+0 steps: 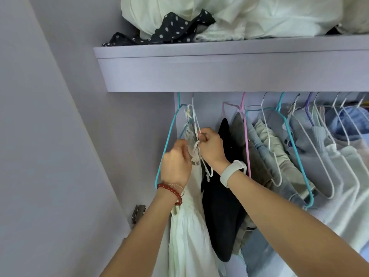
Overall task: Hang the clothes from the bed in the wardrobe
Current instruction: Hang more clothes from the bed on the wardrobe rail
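Left hand (175,162) curled, gripping white dress (189,226) top, just left of strap (196,144). Right hand (211,148) pinching strap at white hanger (194,116). Dress hangs below both hands, beside black garment (223,212) to right. Shelf (219,66) above.

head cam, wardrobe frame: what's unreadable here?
- Hanging rail: hidden behind the shelf front; hanger hooks vanish under it.
- Left hand grip: fingers face away, contact with the white dress strap unclear.
- Right hand: pinches a thin strap, blurred; attachment to the white hanger unclear.
- Bed: out of frame.
- Right-side garments: cut by the frame edge.
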`<act>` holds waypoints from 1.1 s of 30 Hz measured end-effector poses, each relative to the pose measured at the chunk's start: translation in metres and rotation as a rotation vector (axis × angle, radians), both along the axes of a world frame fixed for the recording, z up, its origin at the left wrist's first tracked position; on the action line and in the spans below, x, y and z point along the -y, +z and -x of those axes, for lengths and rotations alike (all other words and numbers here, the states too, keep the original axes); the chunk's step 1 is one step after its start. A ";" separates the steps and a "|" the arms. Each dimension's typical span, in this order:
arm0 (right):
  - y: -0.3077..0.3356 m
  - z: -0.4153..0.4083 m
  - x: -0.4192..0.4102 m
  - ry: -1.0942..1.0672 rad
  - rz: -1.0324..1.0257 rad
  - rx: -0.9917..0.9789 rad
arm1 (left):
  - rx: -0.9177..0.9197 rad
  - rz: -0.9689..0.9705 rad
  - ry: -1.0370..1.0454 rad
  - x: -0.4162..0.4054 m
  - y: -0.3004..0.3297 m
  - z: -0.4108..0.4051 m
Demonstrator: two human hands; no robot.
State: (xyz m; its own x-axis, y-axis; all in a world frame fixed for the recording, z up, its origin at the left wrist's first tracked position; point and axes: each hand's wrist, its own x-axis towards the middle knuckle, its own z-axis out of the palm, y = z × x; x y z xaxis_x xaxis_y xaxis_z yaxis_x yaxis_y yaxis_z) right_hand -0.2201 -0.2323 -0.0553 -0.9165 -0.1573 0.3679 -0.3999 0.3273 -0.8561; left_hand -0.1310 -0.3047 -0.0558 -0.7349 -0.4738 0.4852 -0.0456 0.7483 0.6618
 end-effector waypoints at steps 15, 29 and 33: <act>-0.003 -0.008 0.038 0.230 0.201 0.304 | 0.071 -0.398 0.064 0.038 -0.028 -0.013; 0.025 -0.094 -0.097 0.065 -0.210 -0.337 | -0.187 0.171 -0.011 -0.038 0.033 -0.055; 0.009 -0.137 -0.197 -0.174 -0.388 -0.469 | -0.207 0.438 -0.212 -0.119 0.029 -0.063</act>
